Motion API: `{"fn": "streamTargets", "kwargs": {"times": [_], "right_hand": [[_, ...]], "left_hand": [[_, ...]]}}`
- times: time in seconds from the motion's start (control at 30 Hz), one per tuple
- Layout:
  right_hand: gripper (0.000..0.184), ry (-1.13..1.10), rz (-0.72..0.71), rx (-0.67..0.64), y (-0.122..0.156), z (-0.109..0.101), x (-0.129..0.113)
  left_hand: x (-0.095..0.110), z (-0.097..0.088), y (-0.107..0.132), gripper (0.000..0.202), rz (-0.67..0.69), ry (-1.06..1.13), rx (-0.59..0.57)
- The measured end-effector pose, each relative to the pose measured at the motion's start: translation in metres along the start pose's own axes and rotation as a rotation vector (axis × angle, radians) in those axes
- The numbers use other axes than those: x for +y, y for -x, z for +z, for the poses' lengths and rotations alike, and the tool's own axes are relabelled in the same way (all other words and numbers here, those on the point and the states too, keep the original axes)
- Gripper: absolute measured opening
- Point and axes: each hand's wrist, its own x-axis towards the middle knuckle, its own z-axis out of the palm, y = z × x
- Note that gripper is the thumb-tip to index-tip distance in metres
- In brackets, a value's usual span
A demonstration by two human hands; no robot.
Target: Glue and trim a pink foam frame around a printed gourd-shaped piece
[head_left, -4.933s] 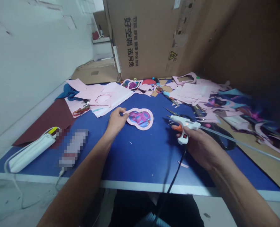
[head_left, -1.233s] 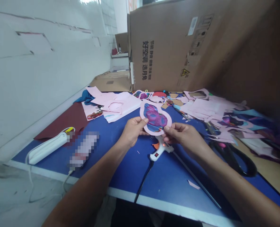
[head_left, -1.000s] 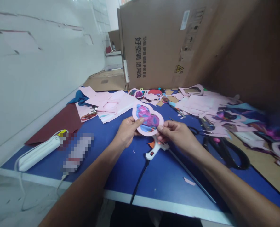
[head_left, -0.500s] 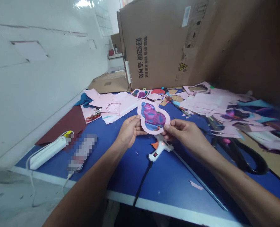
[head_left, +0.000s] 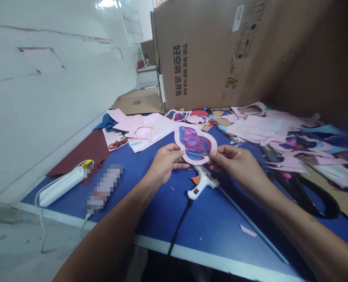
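Both my hands hold up a gourd-shaped pink paper cutout (head_left: 195,143) with a purple and blue picture on it, a little above the blue table (head_left: 162,203). My left hand (head_left: 164,165) pinches its lower left edge, fingers closed. My right hand (head_left: 235,164) pinches its lower right edge. Just below the cutout, a white hot glue gun (head_left: 203,184) with an orange trigger lies on the table, its black cord (head_left: 178,231) running off the near edge and a clear glue stick (head_left: 250,227) trailing behind it.
Pink paper scraps (head_left: 144,131) and printed offcuts (head_left: 279,133) cover the far side of the table. Large black scissors (head_left: 311,192) lie at the right. A white power strip (head_left: 60,186) sits at the left. A big cardboard box (head_left: 215,55) stands behind.
Earlier my right hand held the glue gun while the cutout lay on the table. The gun now lies on the table and both hands hold the cutout raised, shifting it slightly.
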Motion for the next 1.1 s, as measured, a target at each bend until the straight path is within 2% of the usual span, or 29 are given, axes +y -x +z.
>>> {"fn": "streamTargets", "kwargs": {"times": [0.3,0.47,0.53,0.6,0.7,0.73,0.8,0.9,1.1], "right_hand": [[0.061,0.029,-0.024,0.042,0.0,0.003,0.0],[0.058,0.061,-0.045,0.061,-0.002,0.002,0.006],[0.052,0.113,-0.071,0.07,-0.002,0.001,0.007],[0.041,0.236,-0.187,0.141,-0.001,0.0,0.006],[0.036,0.485,-0.525,0.35,0.003,0.001,0.0],[0.034,0.539,-0.629,0.381,0.005,0.002,-0.002],[0.024,0.601,-0.767,0.345,0.008,0.006,-0.004],[0.018,0.69,-0.85,0.235,0.011,0.013,-0.003],[0.017,0.852,-0.855,0.206,0.011,0.018,-0.001]], "left_hand": [[-0.001,0.002,0.001,0.013,-0.027,-0.008,0.009],[-0.001,0.003,0.0,0.03,-0.031,0.026,0.008],[-0.003,0.003,-0.001,0.031,-0.029,0.034,0.017],[-0.004,0.003,-0.001,0.029,-0.029,0.033,0.032],[-0.007,0.005,-0.001,0.028,-0.023,0.027,0.045],[-0.007,0.005,0.0,0.028,-0.022,0.024,0.04],[-0.008,0.007,0.001,0.031,-0.018,0.015,0.017],[-0.01,0.011,0.003,0.035,0.0,0.003,-0.025],[-0.011,0.017,0.007,0.044,0.014,-0.024,-0.077]]}}
